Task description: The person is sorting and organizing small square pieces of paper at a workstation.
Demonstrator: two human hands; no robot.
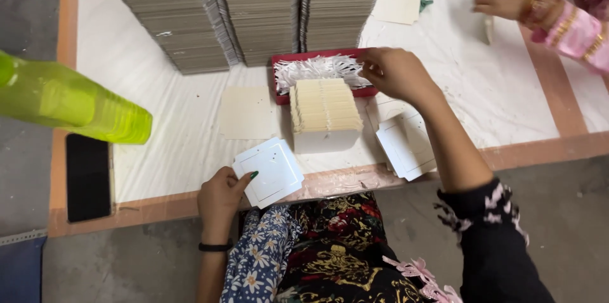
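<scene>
free: bare table (158,144) left of cream stack (325,113) | blocked — cardboard stacks (254,11) behind

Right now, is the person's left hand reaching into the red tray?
No: the left hand holds white cards at the table's near edge, while the right hand reaches to the red tray.

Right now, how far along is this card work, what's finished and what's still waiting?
Looks done: a few white cards lie stacked by the right forearm. In hand: the left hand pinches a small white card pile at the table edge, while the right hand reaches into the red tray of white strips. Left: a cream card block and three tall stacks behind, so apparently most.
</scene>
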